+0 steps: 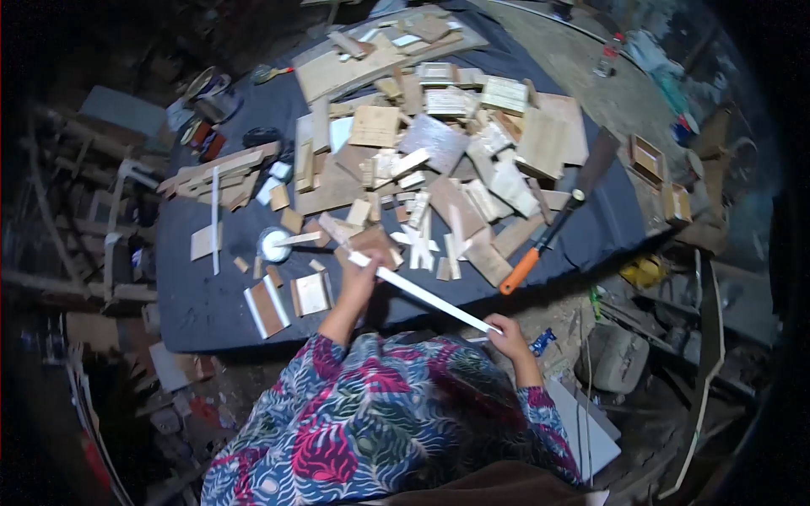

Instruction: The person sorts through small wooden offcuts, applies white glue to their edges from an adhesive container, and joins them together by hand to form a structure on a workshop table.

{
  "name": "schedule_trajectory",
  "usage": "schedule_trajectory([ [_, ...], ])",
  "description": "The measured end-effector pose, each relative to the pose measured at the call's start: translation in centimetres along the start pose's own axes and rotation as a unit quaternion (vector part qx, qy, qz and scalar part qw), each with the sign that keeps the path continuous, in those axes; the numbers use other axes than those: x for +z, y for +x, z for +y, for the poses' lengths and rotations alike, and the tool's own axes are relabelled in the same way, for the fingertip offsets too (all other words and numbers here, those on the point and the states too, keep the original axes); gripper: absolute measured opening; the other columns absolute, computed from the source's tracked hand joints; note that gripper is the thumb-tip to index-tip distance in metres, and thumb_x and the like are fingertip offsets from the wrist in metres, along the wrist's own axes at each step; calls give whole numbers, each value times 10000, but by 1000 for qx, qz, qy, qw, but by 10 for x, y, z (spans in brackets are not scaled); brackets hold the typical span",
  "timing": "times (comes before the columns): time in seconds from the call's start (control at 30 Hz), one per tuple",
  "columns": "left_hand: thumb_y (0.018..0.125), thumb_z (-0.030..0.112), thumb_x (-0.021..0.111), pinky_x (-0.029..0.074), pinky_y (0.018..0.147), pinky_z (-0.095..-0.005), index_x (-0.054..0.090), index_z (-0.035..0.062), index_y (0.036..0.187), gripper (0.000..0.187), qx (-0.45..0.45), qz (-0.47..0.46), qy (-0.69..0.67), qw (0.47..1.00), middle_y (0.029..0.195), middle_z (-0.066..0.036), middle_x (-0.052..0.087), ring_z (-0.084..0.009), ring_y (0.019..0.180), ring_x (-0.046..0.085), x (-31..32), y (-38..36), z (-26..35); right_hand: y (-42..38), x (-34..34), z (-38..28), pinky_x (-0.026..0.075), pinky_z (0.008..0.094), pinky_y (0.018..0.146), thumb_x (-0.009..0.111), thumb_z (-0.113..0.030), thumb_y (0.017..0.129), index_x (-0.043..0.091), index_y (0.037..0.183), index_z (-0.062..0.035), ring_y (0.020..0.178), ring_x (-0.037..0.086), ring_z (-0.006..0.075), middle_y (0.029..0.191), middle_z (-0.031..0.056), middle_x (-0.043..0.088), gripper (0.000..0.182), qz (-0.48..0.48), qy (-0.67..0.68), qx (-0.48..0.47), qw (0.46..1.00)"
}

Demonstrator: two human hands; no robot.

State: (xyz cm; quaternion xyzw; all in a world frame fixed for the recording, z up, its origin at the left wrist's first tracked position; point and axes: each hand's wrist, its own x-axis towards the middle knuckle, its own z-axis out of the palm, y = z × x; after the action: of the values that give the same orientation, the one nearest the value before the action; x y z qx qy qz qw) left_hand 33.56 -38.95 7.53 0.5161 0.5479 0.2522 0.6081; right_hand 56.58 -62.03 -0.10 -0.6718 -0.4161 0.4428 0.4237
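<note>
A long, thin white strip (426, 296) slants between my two hands, over the front edge of the cloth-covered table. My left hand (361, 274) is closed around its upper left end. At the lower right end, my right hand (508, 336) grips it with bent fingers. Beyond my left hand sits a round tub of white paste (274, 244), with a wooden stick (299, 239) resting across it. Left of that hand lie a small wooden board with a white strip on each side (267, 309) and a pale block with brown sides (311, 294).
Piled wood offcuts (439, 160) cover the table's middle. On the right lies a handsaw with an orange handle (521, 271). Another white strip (215, 219) lies at the left. Small wooden boxes (647, 159) and a bottle (607, 56) are beyond the table's right side.
</note>
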Motion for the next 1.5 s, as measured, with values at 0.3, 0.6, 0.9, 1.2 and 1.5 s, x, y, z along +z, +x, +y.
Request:
schedule_trajectory([
  [0.3,837,104,557,535,651,-296,508,-14,952,172,-126,-24,-181,975,844,-107,589,-207,765,616,40,-33,-39,25,42,-44,366,235,492,644,-75,719,594,967,-31,518,423,96,591,18,478,256,-19,-6,-28,999],
  [0.6,823,135,590,541,660,-331,517,4,942,192,-157,43,-222,961,848,-120,597,-206,759,616,-14,-55,-63,65,84,-76,392,261,506,655,-86,710,618,961,-39,517,460,145,626,68,519,258,-168,-65,-108,978],
  [0.9,835,199,578,513,668,-279,515,39,955,211,-176,95,-217,955,859,-89,597,-176,798,597,-31,-57,-82,74,119,-68,459,325,662,619,-39,705,604,969,-36,794,614,294,906,180,615,265,-277,-96,-25,956],
  [1.2,845,212,570,514,686,-299,503,32,952,220,-192,85,-214,954,875,-91,601,-185,818,599,-36,-52,-77,69,128,-59,458,317,749,635,-129,745,593,968,-3,864,612,256,940,153,624,259,-233,-37,22,972],
  [1.5,859,165,544,524,696,-304,494,5,965,198,-197,99,-185,958,884,-118,593,-195,787,604,-33,-51,-72,64,130,-45,454,319,708,650,-151,748,592,915,-24,821,595,273,871,160,604,218,-208,-30,13,978],
])
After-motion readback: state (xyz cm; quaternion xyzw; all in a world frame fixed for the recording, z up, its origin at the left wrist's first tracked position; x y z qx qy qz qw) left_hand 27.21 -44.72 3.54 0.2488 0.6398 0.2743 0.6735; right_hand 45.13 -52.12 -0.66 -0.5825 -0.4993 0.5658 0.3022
